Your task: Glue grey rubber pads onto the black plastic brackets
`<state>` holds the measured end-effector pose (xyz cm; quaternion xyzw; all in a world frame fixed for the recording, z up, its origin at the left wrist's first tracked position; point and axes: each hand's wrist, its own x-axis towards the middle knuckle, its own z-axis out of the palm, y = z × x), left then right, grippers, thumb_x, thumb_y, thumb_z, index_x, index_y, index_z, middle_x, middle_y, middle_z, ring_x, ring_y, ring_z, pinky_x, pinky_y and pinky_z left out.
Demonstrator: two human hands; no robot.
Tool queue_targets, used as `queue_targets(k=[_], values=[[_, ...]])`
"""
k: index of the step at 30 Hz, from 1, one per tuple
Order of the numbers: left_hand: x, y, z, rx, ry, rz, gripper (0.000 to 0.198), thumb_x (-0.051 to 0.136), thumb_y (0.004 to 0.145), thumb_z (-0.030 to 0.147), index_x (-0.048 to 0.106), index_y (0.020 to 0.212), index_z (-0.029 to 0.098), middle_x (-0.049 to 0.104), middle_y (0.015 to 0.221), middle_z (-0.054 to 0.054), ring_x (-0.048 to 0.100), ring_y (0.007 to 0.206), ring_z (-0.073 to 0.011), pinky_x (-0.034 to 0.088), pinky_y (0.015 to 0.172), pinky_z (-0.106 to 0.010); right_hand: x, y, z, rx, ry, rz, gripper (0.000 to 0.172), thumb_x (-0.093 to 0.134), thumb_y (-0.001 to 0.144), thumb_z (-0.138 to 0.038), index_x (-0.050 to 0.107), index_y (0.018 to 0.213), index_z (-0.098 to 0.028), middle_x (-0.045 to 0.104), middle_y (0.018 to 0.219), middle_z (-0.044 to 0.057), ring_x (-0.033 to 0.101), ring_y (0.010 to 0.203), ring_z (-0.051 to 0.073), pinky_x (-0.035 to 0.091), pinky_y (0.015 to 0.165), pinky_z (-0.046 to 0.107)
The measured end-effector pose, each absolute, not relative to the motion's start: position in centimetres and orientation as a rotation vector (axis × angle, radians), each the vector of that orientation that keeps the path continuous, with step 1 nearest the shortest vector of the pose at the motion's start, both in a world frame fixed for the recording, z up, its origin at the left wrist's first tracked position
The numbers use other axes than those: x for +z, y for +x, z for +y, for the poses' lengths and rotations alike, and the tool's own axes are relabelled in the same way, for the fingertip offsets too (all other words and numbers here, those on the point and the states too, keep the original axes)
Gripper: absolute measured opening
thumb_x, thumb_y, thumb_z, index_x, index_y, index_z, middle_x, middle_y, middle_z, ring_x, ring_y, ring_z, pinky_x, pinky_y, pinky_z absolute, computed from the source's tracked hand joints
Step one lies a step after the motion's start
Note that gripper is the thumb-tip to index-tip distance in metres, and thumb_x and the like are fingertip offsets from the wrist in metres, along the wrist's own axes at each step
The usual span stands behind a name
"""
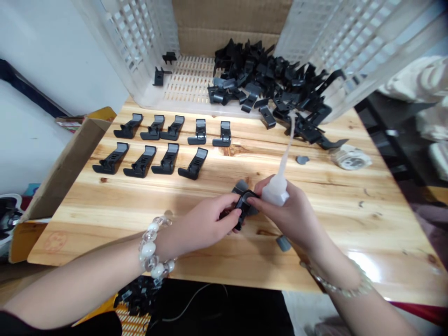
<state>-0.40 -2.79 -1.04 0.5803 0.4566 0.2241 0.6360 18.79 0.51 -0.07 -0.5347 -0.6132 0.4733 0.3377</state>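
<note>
The clip (245, 204) is between the two hands, above the near middle of the desk (217, 256). The left hand (205, 221) has its grip clamped on the clip, thumb on top and fingers partly hidden underneath. The right hand (296, 217) has its grip closed around the white bottle (276, 190), while its thumb presses the clip's far end. The bottle's nozzle (287, 151) points up and away from the clip, so the step in hand looks like pressing or setting the clip by hand, with no liquid being applied. From here the next move seems to call for steady thumb pressure, with the nozzle clear of the work.

A grey piece (241, 186) shows just behind the clip; whether it is joined to it, I cannot tell. One grey pad (283, 243) lies near the right wrist and another lies farther back, near the roll (351, 157). To the left, nine similar clips stand in two rows, five behind four, apparently finished. Behind them, the crate (189, 100) holds a loose heap (259, 70) of black parts, heaviest on its right side.
</note>
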Motion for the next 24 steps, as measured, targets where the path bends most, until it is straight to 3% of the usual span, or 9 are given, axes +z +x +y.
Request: queue_targets(k=[12,19,22,24], values=[[-1.3,-0.7,-2.6,0.541,1.259,1.028,0.025,0.046,0.096,0.036,0.058,0.113,0.023,0.068,0.097,-0.003,0.068,0.085,-0.0162,0.058,0.071,-0.028,-0.1,19.1,0.9,1.296,-1.358,-1.548,0.023,0.078,0.069,-0.027,0.058,0.078,-0.019,0.062,0.076,0.000,0.054,0.069,0.014,0.044,0.062,0.028],[-0.4,-1.5,-0.8,0.636,1.234,1.199,0.023,0.047,0.094,0.036,0.056,0.103,0.018,0.071,0.090,-0.005,0.063,0.071,-0.0147,0.044,0.047,-0.020,0.9,20.5,1.9,1.235,-1.241,-1.188,0.017,0.075,0.071,-0.023,0.059,0.074,-0.019,0.056,0.068,-0.002,0.049,0.058,0.010,0.036,0.054,0.027],[-0.8,-1.8,-0.2,0.703,1.335,1.302,0.023,0.044,0.093,0.032,0.056,0.108,0.018,0.070,0.090,-0.005,0.061,0.066,-0.0131,0.044,0.050,-0.022,0.9,20.7,2.1,1.221,-1.217,-1.137,0.015,0.074,0.070,-0.019,0.059,0.073,-0.019,0.056,0.068,-0.002,0.049,0.058,0.010,0.035,0.054,0.027],[-1.1,-2.0,0.0,0.728,1.455,1.376,0.029,0.044,0.093,0.030,0.052,0.118,0.018,0.069,0.098,-0.006,0.065,0.075,-0.0151,0.050,0.061,-0.025,0.8,20.6,2.0,1.222,-1.208,-1.157,0.014,0.073,0.071,-0.019,0.059,0.072,-0.019,0.057,0.068,-0.002,0.048,0.057,0.010,0.035,0.053,0.027]])
